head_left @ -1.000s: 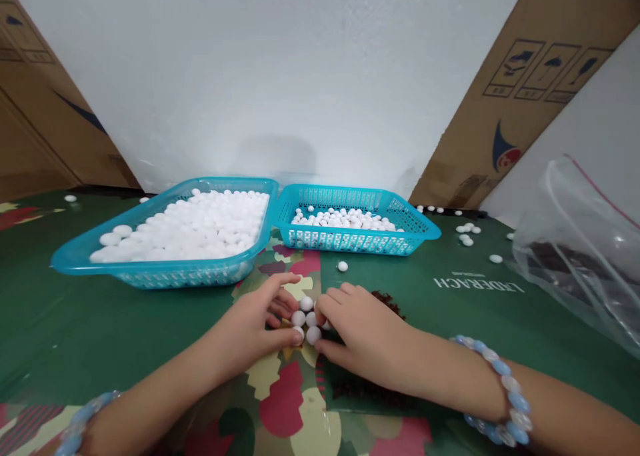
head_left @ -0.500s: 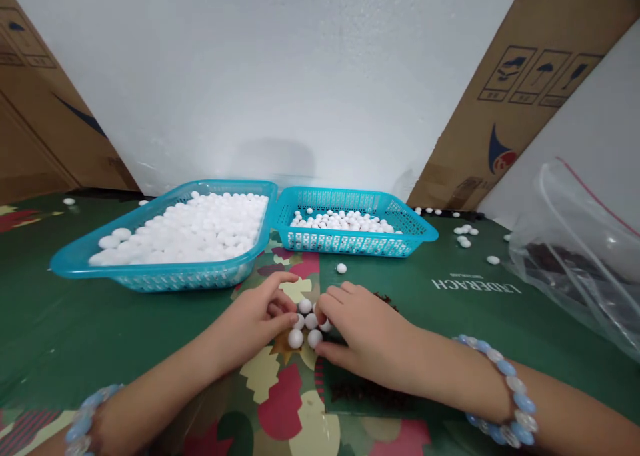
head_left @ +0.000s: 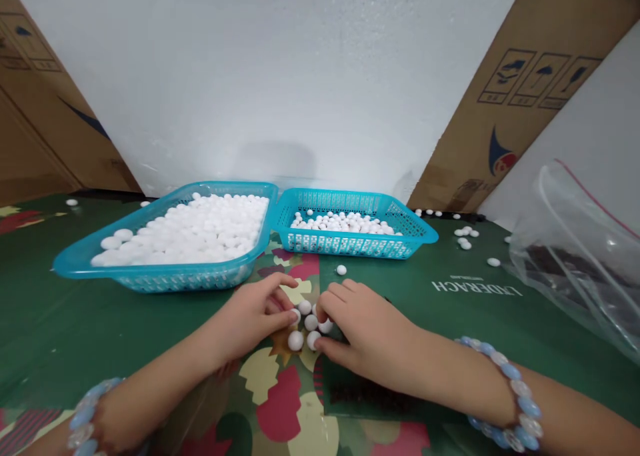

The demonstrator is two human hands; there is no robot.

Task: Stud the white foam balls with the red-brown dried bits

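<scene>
Several small white balls (head_left: 311,323) sit in a tight cluster on the patterned sheet, between my two hands. My left hand (head_left: 257,309) reaches in from the left, its thumb and curled fingers closed about a ball (head_left: 297,317) at the cluster's left edge; its index finger arches above. From the right, my right hand (head_left: 367,329) curls over the cluster. Its fingertips press around a ball (head_left: 325,326) on that side, while the thumb touches a front ball (head_left: 313,341). Part of the cluster is hidden under the right fingers. Another front ball (head_left: 295,341) stands untouched.
A blue tray (head_left: 165,283) heaped with white balls stands back left, beside a blue mesh basket (head_left: 350,244) of smaller-looking ones. A loose ball (head_left: 341,270) lies before the basket. A clear bag (head_left: 565,243) with dark contents rests at right. Cardboard (head_left: 470,116) and a white panel stand behind.
Both hands stay almost in place. The ball by my left thumb is more covered now, and the right-hand front ball has shifted slightly. The view has tilted a little.
</scene>
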